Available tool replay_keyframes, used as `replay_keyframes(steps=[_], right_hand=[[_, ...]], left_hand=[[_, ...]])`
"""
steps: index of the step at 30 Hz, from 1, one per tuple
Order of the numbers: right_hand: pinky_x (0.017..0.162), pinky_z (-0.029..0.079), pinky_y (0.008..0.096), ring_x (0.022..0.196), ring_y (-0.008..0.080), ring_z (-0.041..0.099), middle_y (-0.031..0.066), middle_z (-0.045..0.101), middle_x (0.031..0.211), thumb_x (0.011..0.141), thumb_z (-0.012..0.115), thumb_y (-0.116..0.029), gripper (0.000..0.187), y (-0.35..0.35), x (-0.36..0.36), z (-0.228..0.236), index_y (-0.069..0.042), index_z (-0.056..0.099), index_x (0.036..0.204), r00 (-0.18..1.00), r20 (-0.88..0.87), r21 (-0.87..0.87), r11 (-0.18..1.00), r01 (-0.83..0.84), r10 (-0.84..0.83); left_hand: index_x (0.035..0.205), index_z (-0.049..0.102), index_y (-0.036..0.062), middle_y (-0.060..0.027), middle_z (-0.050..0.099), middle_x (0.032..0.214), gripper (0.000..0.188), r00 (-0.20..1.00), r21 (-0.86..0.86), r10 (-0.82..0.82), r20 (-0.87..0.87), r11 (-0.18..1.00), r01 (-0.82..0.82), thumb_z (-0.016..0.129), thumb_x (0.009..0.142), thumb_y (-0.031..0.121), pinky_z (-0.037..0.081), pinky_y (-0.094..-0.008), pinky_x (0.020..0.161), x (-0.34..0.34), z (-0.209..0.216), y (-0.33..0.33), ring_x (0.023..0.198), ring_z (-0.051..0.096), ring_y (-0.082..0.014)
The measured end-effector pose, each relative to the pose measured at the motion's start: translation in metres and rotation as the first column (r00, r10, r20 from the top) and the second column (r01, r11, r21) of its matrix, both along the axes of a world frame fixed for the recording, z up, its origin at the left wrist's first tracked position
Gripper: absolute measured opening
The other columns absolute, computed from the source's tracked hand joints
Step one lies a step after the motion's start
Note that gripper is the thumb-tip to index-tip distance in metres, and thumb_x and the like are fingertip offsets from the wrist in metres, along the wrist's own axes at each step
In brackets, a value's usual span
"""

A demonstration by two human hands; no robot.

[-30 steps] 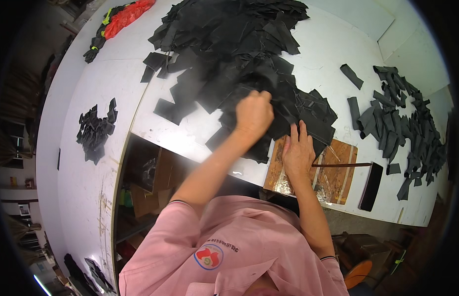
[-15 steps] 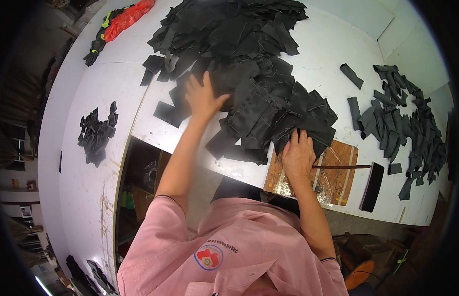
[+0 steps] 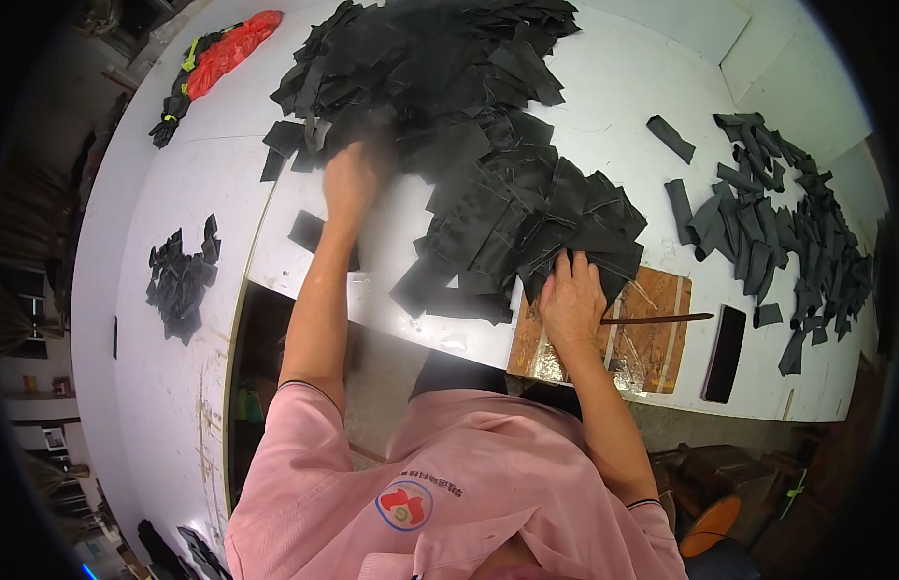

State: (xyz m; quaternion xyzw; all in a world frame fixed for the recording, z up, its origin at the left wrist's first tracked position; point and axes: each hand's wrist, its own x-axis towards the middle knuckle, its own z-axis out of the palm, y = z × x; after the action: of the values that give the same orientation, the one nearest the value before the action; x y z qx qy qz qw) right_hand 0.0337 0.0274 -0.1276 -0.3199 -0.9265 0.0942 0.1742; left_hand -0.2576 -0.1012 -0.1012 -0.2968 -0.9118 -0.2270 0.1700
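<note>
A big heap of flat black fabric pieces (image 3: pixel 420 58) covers the far middle of the white table, and a nearer, spread-out pile of them (image 3: pixel 498 208) reaches toward me. At the near left side of the heap is my left hand (image 3: pixel 355 179), its fingers smeared by motion among blurred dark cloth. My right hand (image 3: pixel 573 298) lies with fingers stretched on the near edge of the pile, above a brown wooden board (image 3: pixel 662 353) with clear tape on it. A thin brown stick (image 3: pixel 662 318) rests across the board, just right of that hand.
Folded dark strips (image 3: pixel 758 242) lie scattered on the right, beyond a black phone-like slab (image 3: pixel 725 353). At the left sits a small dark fabric pile (image 3: pixel 182 285). A red plastic bag (image 3: pixel 235 53) lies at the far left. The white table's (image 3: pixel 401 309) front edge runs close before me.
My left hand has moved away from me and slightly left, and the black pieces under it have shifted toward the heap, baring white table. My right hand stays on the pile.
</note>
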Motion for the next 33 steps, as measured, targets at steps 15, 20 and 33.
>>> replay_keyframes(steps=[15,20,33], right_hand=[[0.073,0.045,0.0364,0.086,0.0282,0.050,0.0143,0.049,0.107,0.067,0.060,-0.012,0.036,-0.001,-0.002,0.001,0.001,0.055,0.100,0.999,0.038,-0.043,0.999,-0.011,0.012],[0.072,0.044,0.0368,0.086,0.0282,0.049,0.0127,0.048,0.106,0.064,0.062,-0.010,0.035,-0.001,0.001,0.004,0.004,0.055,0.096,1.000,0.022,-0.027,1.000,-0.011,0.012],[0.074,0.043,0.0375,0.087,0.0300,0.050,0.0146,0.050,0.105,0.071,0.057,-0.008,0.026,0.003,0.004,-0.003,0.001,0.056,0.096,0.989,-0.139,-0.028,0.998,-0.048,0.044]], left_hand=[[0.113,0.047,0.0012,-0.0212,0.050,0.098,0.047,0.904,-0.074,-0.380,0.198,0.914,0.400,0.060,0.076,0.027,0.043,-0.0387,0.073,0.152,0.006,0.068,0.087,0.050,-0.0349],[0.112,0.047,-0.0005,-0.0209,0.047,0.105,0.043,0.942,0.256,-0.332,0.050,0.916,0.309,0.057,0.077,0.023,0.037,-0.0416,0.082,0.130,0.003,0.025,0.097,0.045,-0.0351],[0.070,0.054,-0.0003,-0.0044,0.057,0.060,0.020,0.905,0.247,0.223,0.362,0.913,-0.324,0.066,0.072,0.015,0.037,-0.0279,0.049,0.029,-0.059,-0.107,0.054,0.049,-0.0105]])
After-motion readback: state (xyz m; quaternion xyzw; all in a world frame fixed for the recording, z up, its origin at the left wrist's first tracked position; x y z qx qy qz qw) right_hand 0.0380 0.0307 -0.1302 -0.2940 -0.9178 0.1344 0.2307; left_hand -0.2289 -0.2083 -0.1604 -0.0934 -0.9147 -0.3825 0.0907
